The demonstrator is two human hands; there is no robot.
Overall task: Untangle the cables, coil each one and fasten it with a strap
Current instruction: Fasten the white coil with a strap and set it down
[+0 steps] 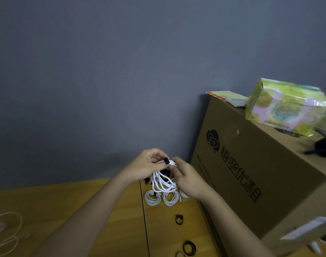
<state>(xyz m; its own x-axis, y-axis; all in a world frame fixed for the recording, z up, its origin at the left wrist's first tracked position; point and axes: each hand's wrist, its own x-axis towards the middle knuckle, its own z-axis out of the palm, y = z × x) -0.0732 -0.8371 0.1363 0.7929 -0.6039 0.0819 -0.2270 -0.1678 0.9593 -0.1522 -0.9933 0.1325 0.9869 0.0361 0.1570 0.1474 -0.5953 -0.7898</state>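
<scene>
Both hands hold a coiled white cable (163, 180) up above the wooden table (66, 204). A black strap (166, 161) wraps the top of the coil. My left hand (146, 164) pinches the strap and coil top between thumb and fingers. Beside it, my right hand (185, 176) grips the coil's right side. On the table below lie strapped white coils (152, 197), (170, 198). Loose black straps (179, 219), (189, 247) lie nearer to me. A loose white cable (4, 230) trails at the left edge.
A large brown cardboard box (251, 173) stands close on the right, against the grey wall (103, 71). A green patterned package (284, 106) and dark items sit on its top. A white object (306, 232) juts in at the lower right.
</scene>
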